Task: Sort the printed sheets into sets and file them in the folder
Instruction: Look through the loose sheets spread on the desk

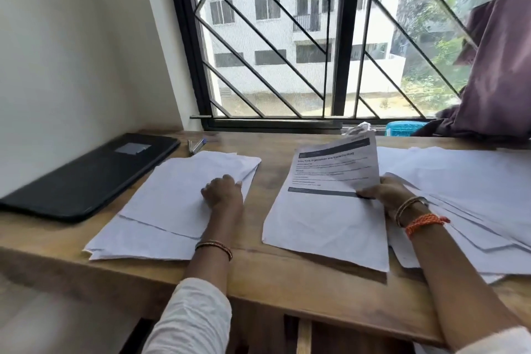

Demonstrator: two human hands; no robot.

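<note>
**Inspector:** Paperwork lay in three groups on the tabletop [258, 276]. State the position of each.

**Assistant:** The left pile [172, 204] sat blank side up, loosely squared, near the closed black folder [86, 175] at the far left. The middle pile [324, 224] lay in front of the person. The right spread [465, 195] was fanned and overlapping, apparently unsorted stock.

**Inspector:** And the hands?

**Assistant:** The left hand [222, 191] rested on the left pile, fingers curled down against the top sheet; whether they pinched a corner or only pressed could not be told. I judged it was steadying that set against sliding. The right hand [382, 195] pinched the lower edge of a printed sheet [334, 167], lifting it up off the middle pile so its heading faced the person (the text itself was too blurred to read).

**Inspector:** Reason for that hold?

**Assistant:** Most likely to read the title and decide which set the sheet belonged to.

**Inspector:** Progress?

**Assistant:** Sorting was under way; filing had not begun, the folder being shut with nothing on it. A pen [196, 145] lay beyond the left pile, untouched.

**Inspector:** Risks?

**Assistant:** The right spread overhung the near edge and could slip.
</note>
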